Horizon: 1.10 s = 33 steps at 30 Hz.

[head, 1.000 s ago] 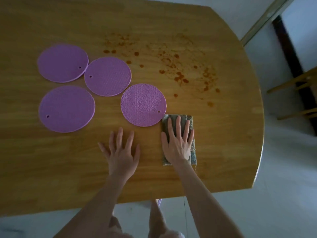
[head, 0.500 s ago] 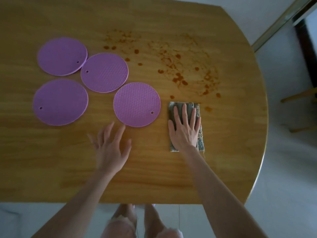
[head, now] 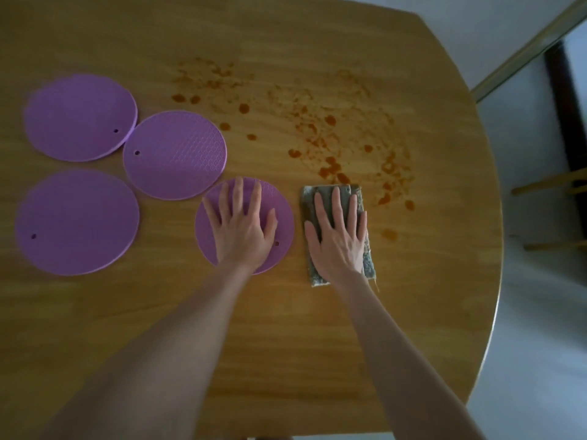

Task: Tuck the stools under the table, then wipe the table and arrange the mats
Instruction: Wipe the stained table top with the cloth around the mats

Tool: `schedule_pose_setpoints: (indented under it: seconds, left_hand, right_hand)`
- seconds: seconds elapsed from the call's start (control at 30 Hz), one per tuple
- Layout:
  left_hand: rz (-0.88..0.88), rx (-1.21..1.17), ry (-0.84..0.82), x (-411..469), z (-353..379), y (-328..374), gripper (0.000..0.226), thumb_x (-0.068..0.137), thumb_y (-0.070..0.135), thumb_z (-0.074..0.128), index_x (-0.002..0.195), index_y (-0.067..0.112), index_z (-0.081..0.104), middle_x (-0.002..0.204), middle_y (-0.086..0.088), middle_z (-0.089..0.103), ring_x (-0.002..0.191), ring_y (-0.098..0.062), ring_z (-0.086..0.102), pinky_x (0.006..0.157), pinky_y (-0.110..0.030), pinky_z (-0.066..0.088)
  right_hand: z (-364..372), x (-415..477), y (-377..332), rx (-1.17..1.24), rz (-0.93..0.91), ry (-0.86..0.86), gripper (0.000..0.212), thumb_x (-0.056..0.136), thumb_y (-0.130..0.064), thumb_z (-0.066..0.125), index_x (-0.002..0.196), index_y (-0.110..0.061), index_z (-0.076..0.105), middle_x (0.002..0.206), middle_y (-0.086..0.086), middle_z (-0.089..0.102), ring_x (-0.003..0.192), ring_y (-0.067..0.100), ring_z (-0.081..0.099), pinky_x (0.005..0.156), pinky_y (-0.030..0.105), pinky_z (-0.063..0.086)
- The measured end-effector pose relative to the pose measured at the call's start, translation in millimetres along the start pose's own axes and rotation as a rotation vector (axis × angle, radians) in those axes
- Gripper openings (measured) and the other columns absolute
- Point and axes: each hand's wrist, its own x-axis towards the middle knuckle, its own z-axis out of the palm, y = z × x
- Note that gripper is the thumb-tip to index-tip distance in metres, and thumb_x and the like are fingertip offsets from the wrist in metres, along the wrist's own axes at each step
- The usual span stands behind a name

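While flat on the mat [head: 209, 249], left hand [head: 243, 230], fingers spread.

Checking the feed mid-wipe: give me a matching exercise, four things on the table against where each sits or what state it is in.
Column one:
1. left hand
2. right hand
3. reddish-brown sauce stains
4. round purple silicone mat farthest left and nearest the person

Column two:
A. spread over the wooden table beyond the cloth
B. flat on a folded grey cleaning cloth
C. lying untouched, small hole near its left edge
D. flat on the round purple mat beside the cloth

Pairs: 1-D, 2-B, 3-A, 4-C
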Motion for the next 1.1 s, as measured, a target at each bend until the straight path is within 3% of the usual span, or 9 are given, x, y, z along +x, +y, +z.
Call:
schedule_pose_setpoints:
  seconds: [0.13, 0.37, 0.53, 0.67, 0.87, 1.1]
  left_hand:
    - [-0.004, 0.037, -0.020, -3, 4, 1, 0.062, 0.094, 0.050, 0.030, 0.147, 0.017, 0.033, 0.156, -0.014, 0.023, 0.145, -0.037, 0.013, 0.115, -0.060, 0.003]
    - [-0.048, 0.095, -0.094, 0, 2, 3, 0.066, 0.092, 0.053, 0.021, 0.151, 0.022, 0.021, 0.160, -0.009, 0.011, 0.146, -0.032, 0.002, 0.115, -0.055, -0.008]
    - [-0.052, 0.092, -0.082, 2, 4, 2, 0.065, 0.091, 0.052, 0.028, 0.148, 0.020, 0.031, 0.157, -0.011, 0.022, 0.144, -0.033, 0.012, 0.115, -0.055, -0.003]
    - [-0.052, 0.099, -0.081, 2, 4, 3, 0.065, 0.091, 0.052, 0.027, 0.148, 0.020, 0.031, 0.157, -0.012, 0.022, 0.144, -0.032, 0.011, 0.115, -0.053, -0.004]
    - [-0.043, 0.099, -0.037, 4, 5, 3, 0.065, 0.090, 0.051, 0.033, 0.145, 0.017, 0.037, 0.153, -0.015, 0.030, 0.141, -0.035, 0.017, 0.114, -0.056, 0.002]
    - [-0.041, 0.069, -0.017, 5, 5, 3, 0.062, 0.089, 0.049, 0.036, 0.141, 0.016, 0.043, 0.150, -0.017, 0.035, 0.140, -0.036, 0.022, 0.113, -0.062, 0.010]
  right_hand:
    - [-1, -2, 23, -0.017, -0.027, 0.034, 0.060, 0.095, -0.056, 0.020, 0.151, -0.033, 0.017, 0.160, -0.002, 0.013, 0.148, 0.026, 0.006, 0.118, 0.049, 0.006]
    - [-10, 51, 5, -0.042, 0.025, 0.014, 0.064, 0.093, -0.057, 0.011, 0.152, -0.031, 0.007, 0.161, 0.002, 0.000, 0.147, 0.026, -0.006, 0.117, 0.043, -0.010]
    - [-6, 70, -22, -0.039, -0.196, 0.038, 0.062, 0.096, -0.052, 0.022, 0.151, -0.023, 0.019, 0.159, 0.007, 0.014, 0.147, 0.028, 0.008, 0.120, 0.041, 0.004]
    - [-7, 62, 12, -0.050, -0.181, 0.080, 0.061, 0.097, -0.051, 0.026, 0.151, -0.021, 0.023, 0.158, 0.006, 0.019, 0.147, 0.027, 0.012, 0.119, 0.043, 0.013]
    - [-8, 69, -5, -0.062, -0.139, 0.039, 0.063, 0.096, -0.055, 0.021, 0.152, -0.026, 0.015, 0.160, 0.005, 0.009, 0.147, 0.032, 0.002, 0.119, 0.046, 0.000]
    - [-17, 124, -18, -0.077, -0.248, -0.017, 0.061, 0.097, -0.058, 0.017, 0.152, -0.032, 0.014, 0.161, 0.001, 0.007, 0.147, 0.032, 0.000, 0.119, 0.049, 0.003]
